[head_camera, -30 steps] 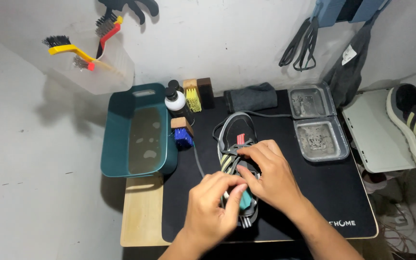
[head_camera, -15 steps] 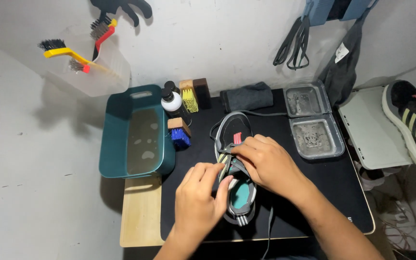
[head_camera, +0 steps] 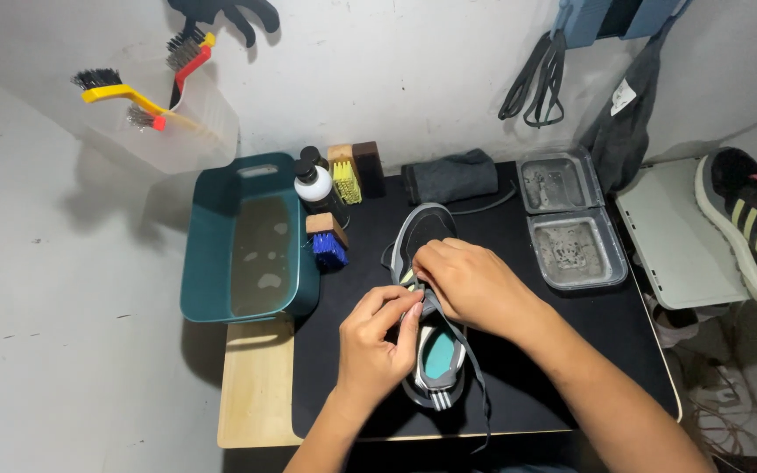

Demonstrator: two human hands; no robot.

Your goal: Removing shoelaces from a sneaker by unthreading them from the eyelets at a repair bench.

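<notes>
- A grey and black sneaker (head_camera: 427,263) with a teal insole lies mid-way on the black mat (head_camera: 571,350) that covers the bench (head_camera: 256,394), toe pointing away from the person.
- The left hand (head_camera: 374,346) sits at the shoe's near left side — its fingers (head_camera: 405,311) pinch a dark lace (head_camera: 475,377) at the eyelets.
- The right hand (head_camera: 475,285) lies over the tongue area, fingers curled down onto the laces; how tight the grasp is, I cannot tell.
- A loose lace end trails toward the bench's near edge.
- Left of the shoe stands a teal basin (head_camera: 247,245) of murky water — a blue-bristled brush (head_camera: 328,241) and a white-capped bottle (head_camera: 315,184) sit just beside it.
- Two grey trays (head_camera: 571,232) lie to the right.
</notes>
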